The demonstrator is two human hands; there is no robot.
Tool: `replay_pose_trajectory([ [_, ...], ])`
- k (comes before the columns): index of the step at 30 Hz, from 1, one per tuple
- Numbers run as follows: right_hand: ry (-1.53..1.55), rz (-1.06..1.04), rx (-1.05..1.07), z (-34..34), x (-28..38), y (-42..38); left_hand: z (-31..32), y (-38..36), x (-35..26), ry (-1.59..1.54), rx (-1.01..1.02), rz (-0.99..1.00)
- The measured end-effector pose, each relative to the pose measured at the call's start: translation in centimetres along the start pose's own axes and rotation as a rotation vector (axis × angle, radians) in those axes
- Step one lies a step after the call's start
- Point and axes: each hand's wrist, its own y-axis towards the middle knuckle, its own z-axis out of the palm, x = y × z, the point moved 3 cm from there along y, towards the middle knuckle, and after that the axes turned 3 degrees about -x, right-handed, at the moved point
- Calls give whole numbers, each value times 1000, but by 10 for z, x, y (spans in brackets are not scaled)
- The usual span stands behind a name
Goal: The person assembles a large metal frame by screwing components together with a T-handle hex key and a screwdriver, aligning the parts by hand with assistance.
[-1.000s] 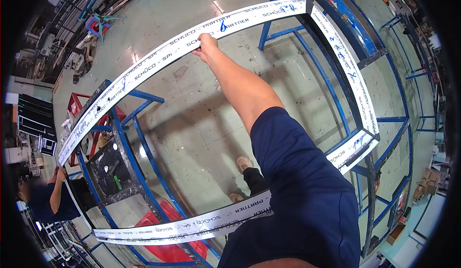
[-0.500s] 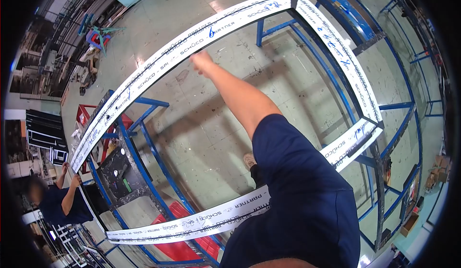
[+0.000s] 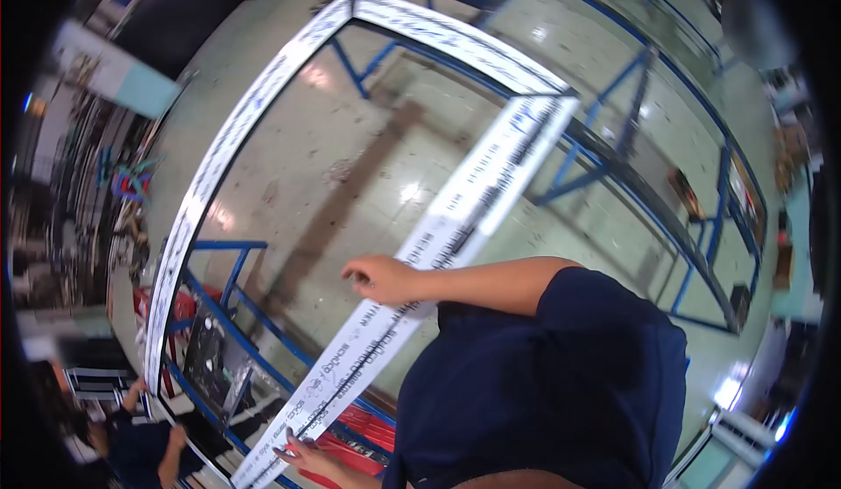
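I watched the right hand (image 3: 382, 279) rest, fingers curled, on the frame (image 3: 455, 218) across blue stands (image 3: 229, 289); the left hand (image 3: 308, 457) pinched its near end — loose holds, I judged, might let it slide off.

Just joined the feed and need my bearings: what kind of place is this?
Most likely a window or door frame fabrication workshop: a large film-wrapped frame lies on blue steel trestles over a concrete floor, with a co-worker at its far end.
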Motion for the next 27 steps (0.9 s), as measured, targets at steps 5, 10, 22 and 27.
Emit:
replay_pose_trajectory([
  [5,72,-78,292,-12,22,-116,110,-86,-68,-161,605,142],
  [10,125,-374,105,-52,42,-146,178,-231,-140,-398,1026,174],
  [22,14,-496,-167,-254,-10,-120,343,-394,-218,-429,1519,111],
  [27,-131,-522,-639,-391,-52,-120,422,-445,-208,-105,1551,245],
])
